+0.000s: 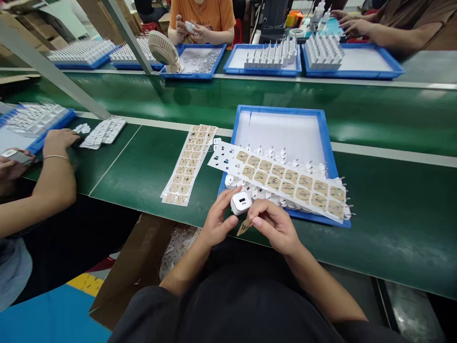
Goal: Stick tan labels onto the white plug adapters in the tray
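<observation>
A white charger (241, 203) with two port openings on its face is gripped in my left hand (218, 220). Between the thumb and fingers of my right hand (276, 225) is a small tan sticker (244, 227) with cut-outs, just below the charger. Right behind my hands lies a sheet of tan stickers (289, 182), partly peeled at its left end. It rests across several white chargers (232, 181) in a blue-rimmed tray (330, 152), hiding some of them.
More sticker sheets (185, 166) lie left of the tray on the green bench (135, 176). A co-worker's arm (53, 186) reaches in from the left, near white pieces (103, 132). Across the green belt (200, 97) stand blue trays (264, 71) and a fan (162, 47). An open cardboard box (132, 267) sits below.
</observation>
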Available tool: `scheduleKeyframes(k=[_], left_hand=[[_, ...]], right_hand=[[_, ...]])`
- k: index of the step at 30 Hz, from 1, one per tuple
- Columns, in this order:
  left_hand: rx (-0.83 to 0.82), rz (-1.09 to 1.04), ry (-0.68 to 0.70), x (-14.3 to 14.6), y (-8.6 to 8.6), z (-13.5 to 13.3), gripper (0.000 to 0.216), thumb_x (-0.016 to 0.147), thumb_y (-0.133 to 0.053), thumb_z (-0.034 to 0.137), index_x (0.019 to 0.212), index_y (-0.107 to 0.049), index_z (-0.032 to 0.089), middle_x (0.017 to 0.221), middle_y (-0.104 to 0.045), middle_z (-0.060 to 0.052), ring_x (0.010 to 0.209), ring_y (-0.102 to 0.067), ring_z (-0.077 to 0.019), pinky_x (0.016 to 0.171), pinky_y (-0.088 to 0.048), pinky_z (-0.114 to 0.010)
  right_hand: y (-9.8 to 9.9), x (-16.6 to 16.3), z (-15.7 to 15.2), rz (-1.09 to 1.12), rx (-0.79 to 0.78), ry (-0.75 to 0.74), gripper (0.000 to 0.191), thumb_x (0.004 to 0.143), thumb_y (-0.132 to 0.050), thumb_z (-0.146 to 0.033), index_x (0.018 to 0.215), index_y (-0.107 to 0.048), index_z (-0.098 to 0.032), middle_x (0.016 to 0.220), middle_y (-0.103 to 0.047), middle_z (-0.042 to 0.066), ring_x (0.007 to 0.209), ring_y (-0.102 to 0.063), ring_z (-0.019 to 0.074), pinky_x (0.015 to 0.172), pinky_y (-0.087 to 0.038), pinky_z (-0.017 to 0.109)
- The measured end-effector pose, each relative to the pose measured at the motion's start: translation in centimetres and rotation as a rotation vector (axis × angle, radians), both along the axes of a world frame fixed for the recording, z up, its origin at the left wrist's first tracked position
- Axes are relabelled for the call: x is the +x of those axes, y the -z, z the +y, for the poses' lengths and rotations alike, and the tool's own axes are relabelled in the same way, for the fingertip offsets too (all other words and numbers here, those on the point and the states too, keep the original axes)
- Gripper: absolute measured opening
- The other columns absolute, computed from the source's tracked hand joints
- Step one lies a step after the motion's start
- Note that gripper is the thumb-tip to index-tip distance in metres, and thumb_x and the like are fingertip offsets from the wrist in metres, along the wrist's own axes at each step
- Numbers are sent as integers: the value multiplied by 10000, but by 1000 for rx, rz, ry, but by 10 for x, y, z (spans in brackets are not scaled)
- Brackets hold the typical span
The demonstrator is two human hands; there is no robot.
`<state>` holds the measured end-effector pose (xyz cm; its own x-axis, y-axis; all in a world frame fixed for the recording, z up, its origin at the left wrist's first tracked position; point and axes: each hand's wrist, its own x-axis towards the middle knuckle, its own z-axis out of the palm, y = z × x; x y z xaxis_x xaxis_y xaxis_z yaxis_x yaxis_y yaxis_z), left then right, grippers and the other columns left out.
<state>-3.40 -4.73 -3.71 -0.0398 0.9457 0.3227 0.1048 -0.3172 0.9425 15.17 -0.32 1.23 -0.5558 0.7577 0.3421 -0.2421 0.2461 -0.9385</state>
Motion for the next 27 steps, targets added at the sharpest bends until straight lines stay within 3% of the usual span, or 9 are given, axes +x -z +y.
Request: scheduleKeyframes(k=[3,8,13,18,24,27], left_hand=[[32,29,-22,0,4,0,707,867,-797,511,1484,-582,242,1326,-701,-130,1177,-696,-295,976,-574,-380],[107,51,-32,-3,-3,-1,532,867,-827,281,1362,-635,256,1284,-749,-108,1194,-715,-265,1020,-576,-381],[205,159,39,-5,-18,2,536,850,-839,233,1357,-665,244,1236,-770,-110,1141,-735,-261,1015,-580,-386],[221,160,47,-5,-21,4,582,850,-838,204,1398,-648,256,1242,-763,-102,1147,-717,-247,1024,-556,-367],[140,100,141,-6,-22,3,547,944,-726,365,1469,-610,262,1321,-657,-120,1194,-658,-271,1053,-535,-410],[61,-29,182,0,-15,1,577,987,-641,466,1517,-541,258,1274,-668,-110,1117,-673,-254,968,-564,-379]], right_hand=[[0,2,-1,-7,-47,-72,176,1020,-622,-345,896,-654,-226,791,-645,17,702,-592,152,666,-490,279],[-13,12,9,-68,-101,-36,192,1005,-652,-360,875,-663,-218,788,-648,19,702,-599,151,657,-488,272],[-26,19,24,-198,-152,-7,185,999,-652,-342,872,-667,-209,814,-651,18,720,-614,155,680,-501,279],[-27,19,25,-222,-197,-22,163,1004,-642,-319,884,-660,-211,820,-641,9,735,-617,151,694,-508,273],[-23,19,27,-162,-113,-22,157,1012,-634,-288,872,-655,-221,942,-657,32,832,-624,153,723,-505,263],[-24,19,27,-152,-130,-50,147,1004,-652,-283,872,-664,-219,964,-655,39,845,-626,152,720,-515,257]])
